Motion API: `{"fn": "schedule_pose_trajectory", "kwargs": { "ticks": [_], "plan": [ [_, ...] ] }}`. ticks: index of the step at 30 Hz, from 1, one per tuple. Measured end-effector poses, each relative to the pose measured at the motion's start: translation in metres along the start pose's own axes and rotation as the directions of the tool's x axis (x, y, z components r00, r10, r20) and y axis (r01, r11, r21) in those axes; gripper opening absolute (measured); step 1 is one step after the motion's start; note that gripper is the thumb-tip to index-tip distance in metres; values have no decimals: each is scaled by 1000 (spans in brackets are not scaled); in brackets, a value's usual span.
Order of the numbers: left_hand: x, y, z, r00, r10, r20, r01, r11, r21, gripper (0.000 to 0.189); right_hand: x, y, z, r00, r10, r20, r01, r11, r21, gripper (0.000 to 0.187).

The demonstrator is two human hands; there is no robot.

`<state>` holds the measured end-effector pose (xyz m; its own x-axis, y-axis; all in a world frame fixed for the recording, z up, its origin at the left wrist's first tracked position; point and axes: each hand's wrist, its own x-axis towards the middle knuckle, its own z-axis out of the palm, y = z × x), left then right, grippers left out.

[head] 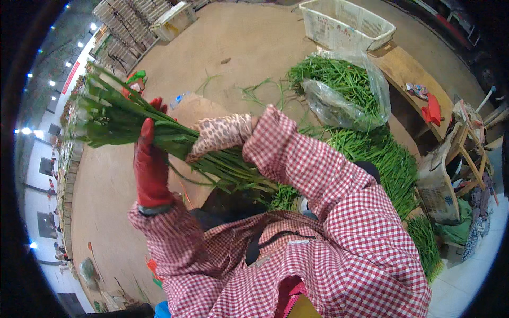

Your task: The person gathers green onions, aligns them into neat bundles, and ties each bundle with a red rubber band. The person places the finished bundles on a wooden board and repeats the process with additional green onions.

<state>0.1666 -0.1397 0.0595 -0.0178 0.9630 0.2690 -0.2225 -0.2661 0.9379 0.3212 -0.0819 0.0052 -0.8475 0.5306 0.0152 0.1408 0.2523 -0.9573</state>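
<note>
A long bundle of flat-leaved greens, resembling chives, slants across in front of me. Its leafy ends point up to the left and its stalk ends reach down towards my lap. My left hand, in a red rubber glove, grips the bundle with the thumb on the near side. My right forearm, with a leopard-print cuff, lies over the stalks; leaves hide most of my right hand. Red gloved fingertips show past the bundle's far side, though which hand they belong to I cannot tell.
To the right, more greens spill from a clear plastic bag, beside a pile of greens. Behind them stand a wooden bench and a white plastic crate. Stacked crates rise at the far left. Loose leaves litter the floor.
</note>
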Motion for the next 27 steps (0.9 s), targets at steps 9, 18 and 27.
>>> {"fn": "schedule_pose_trajectory", "kwargs": {
  "ticks": [9, 18, 27],
  "plan": [
    [-69, -32, -114, 886, -229, -403, 133, 959, -251, 24, -15, 96, 97, 868, -497, 18, 495, 859, -130, 47],
    [-135, -34, -192, 678, -234, -697, 94, 968, -235, 16, -10, 117, 168, 888, -457, -60, 408, 841, -355, 36],
    [-176, -56, -241, 613, -135, -779, 75, 991, -113, 23, -76, 137, 81, 856, 496, 149, -183, 559, -809, 29]
  ]
}}
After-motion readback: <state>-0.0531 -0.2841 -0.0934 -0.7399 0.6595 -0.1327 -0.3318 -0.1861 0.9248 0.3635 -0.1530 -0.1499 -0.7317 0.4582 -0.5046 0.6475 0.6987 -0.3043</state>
